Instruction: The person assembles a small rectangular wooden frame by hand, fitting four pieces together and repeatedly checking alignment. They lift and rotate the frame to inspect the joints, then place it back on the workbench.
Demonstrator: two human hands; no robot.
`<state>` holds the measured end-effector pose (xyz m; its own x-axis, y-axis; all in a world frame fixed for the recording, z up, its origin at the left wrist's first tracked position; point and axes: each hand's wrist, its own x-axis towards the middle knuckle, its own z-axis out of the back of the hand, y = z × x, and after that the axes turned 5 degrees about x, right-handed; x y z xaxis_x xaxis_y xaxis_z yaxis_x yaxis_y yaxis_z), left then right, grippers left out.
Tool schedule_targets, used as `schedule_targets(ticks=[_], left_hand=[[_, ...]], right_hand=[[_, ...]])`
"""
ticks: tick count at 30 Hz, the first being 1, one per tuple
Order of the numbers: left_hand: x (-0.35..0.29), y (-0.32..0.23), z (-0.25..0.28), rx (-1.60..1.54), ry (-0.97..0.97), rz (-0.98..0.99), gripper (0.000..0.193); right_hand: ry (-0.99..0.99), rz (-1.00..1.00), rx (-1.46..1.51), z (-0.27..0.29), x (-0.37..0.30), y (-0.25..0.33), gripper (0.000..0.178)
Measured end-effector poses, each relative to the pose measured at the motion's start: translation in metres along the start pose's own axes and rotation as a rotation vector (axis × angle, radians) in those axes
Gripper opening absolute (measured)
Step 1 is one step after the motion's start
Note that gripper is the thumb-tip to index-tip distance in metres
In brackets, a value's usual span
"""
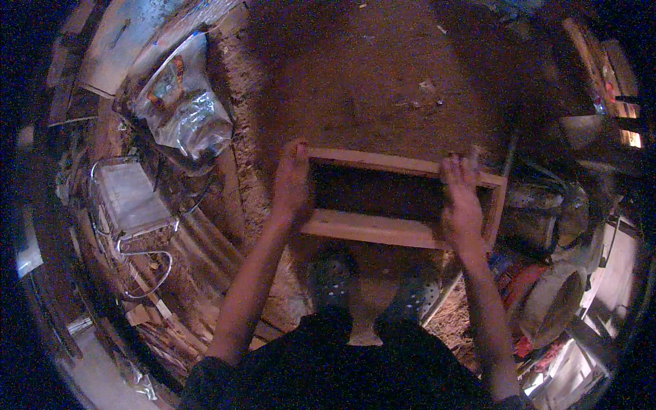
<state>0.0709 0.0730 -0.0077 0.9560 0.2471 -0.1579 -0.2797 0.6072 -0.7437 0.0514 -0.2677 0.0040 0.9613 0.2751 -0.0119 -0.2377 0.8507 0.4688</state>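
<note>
A rectangular wooden frame (372,229) with an open middle is held level in front of me, above the brown floor. My left hand (292,183) is closed round its left end, which the hand mostly hides. Toward the other end, my right hand (462,205) lies across the opening, its fingers on the far rail and its heel near the close rail. The frame's right end piece shows just beyond that hand. Dim light hides the finer detail of the fingers.
My feet, in dark perforated clogs (335,270), stand below the frame. At left are a metal-framed chair (137,195), clear plastic sheeting (198,119) and wood scraps (157,311). A pale bucket (557,301) lies tipped at right near dark clutter.
</note>
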Motion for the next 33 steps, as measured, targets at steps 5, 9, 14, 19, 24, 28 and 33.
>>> schedule_targets(ticks=[5,9,14,19,24,28,33], left_hand=[[-0.009,-0.006,0.001,0.043,0.007,0.06,0.057],[-0.005,-0.008,0.002,0.32,-0.116,-0.12,0.052],[-0.006,-0.028,-0.015,0.366,-0.142,-0.686,0.052],[-0.006,-0.058,-0.073,0.255,0.119,-0.784,0.049],[-0.012,-0.06,-0.084,0.449,0.16,-0.817,0.053],[-0.027,-0.063,-0.078,0.619,0.106,-0.849,0.056],[-0.03,-0.081,-0.103,0.7,0.108,-0.892,0.055]], right_hand=[[0.188,0.128,0.019,-0.037,0.034,0.066,0.089],[0.181,0.242,0.034,-0.04,0.043,0.09,0.085],[0.182,0.251,0.248,-0.025,0.045,0.085,0.071],[0.246,0.125,0.37,-0.022,0.033,0.066,0.045],[-0.004,0.202,0.484,-0.013,-0.004,0.03,0.039],[-0.384,0.069,0.431,0.001,-0.037,-0.011,0.039],[-0.524,-0.125,0.302,0.005,-0.053,-0.045,0.03]])
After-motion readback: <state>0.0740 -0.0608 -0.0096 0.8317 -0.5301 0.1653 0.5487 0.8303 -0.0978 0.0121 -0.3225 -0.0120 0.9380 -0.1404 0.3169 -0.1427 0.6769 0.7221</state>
